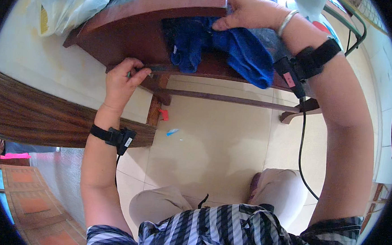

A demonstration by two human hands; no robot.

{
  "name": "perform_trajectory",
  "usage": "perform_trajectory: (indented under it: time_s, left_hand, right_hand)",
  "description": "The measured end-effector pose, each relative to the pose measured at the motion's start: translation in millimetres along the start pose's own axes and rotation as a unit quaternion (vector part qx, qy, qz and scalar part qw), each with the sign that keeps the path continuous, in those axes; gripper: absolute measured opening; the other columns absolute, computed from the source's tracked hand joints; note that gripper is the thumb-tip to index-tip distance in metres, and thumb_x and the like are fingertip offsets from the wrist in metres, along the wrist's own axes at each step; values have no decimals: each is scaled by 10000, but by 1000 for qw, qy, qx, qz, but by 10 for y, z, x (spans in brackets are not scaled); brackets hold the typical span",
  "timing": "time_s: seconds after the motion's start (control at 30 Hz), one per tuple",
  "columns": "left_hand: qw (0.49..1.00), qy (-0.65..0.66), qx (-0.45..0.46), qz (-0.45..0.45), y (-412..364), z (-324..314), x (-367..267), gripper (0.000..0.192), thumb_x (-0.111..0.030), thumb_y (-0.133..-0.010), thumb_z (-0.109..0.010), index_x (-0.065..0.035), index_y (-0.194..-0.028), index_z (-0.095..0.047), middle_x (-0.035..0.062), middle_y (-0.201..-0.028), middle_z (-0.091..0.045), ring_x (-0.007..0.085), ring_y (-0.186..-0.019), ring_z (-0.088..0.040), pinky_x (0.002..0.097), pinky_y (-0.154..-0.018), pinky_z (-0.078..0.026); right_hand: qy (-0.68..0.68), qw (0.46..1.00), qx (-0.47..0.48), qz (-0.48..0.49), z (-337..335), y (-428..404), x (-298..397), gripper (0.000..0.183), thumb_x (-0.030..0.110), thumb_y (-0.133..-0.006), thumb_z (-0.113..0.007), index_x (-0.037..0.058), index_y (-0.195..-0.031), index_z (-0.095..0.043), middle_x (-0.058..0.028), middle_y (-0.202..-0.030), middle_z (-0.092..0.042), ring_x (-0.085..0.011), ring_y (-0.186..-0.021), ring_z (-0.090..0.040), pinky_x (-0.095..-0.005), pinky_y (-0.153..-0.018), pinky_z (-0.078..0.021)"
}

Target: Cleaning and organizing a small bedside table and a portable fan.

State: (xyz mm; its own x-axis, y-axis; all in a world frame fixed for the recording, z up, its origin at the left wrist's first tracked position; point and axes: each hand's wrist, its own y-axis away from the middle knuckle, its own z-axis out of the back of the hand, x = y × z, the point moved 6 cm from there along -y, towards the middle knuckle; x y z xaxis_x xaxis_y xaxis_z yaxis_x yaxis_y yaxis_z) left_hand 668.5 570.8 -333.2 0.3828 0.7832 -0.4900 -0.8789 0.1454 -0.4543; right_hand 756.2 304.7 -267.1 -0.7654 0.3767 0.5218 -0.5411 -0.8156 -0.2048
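My left hand [126, 77] is at the lower edge of a dark red wooden chair [119, 47], its thumb and forefinger pinched together on a small dark item too unclear to name. A bunched dark blue cloth [250, 58] hangs over the chair's edge. My right hand [239, 12] lies on top of it, the thumb pressed on the cloth and the other fingers partly hidden behind the wood. A band with a small black device sits on each of my arms.
A white plastic bag [72, 3] lies at the upper left, by a pale surface with a wood-grain edge [65, 114]. A wooden rail [231, 99] runs beneath the chair. Red and blue scraps [172, 132] lie on the tiled floor. A cable hangs from my right arm. Another person's hand [0, 147] shows far left.
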Motion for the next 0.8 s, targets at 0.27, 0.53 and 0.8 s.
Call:
perform_trajectory:
  time_s: [0.27, 0.53, 0.8]
  left_hand:
    - [999, -40, 5, -18, 21, 50, -170, 227, -167, -740, -742, -18, -879, -643, 93, -793, -650, 173, -690, -594, 285, -619, -466]
    - [996, -50, -19, -65, 30, 157, -301, 228, -172, -702, -761, -37, -848, -647, 100, -760, -639, 205, -643, -606, 298, -578, -471]
    - [996, -36, 19, -74, 96, 105, -335, 270, -300, -681, -749, -83, -802, -643, 87, -696, -618, 252, -628, -616, 341, -539, -477]
  right_hand:
    - [351, 924, -3, 154, -477, 192, 338, 496, 417, -921, -436, 181, -1358, -428, -207, -1272, -504, -402, -1198, -441, -450, -1035, -333]
    - [385, 923, 16, -15, -77, -233, -132, 393, 292, -921, -425, 154, -1286, -480, -181, -1226, -546, -373, -1084, -539, -441, -969, -406]
    - [373, 921, -62, -96, -63, 208, -63, 378, 271, -913, -445, 156, -1268, -499, -178, -1235, -537, -369, -1086, -539, -432, -970, -407]
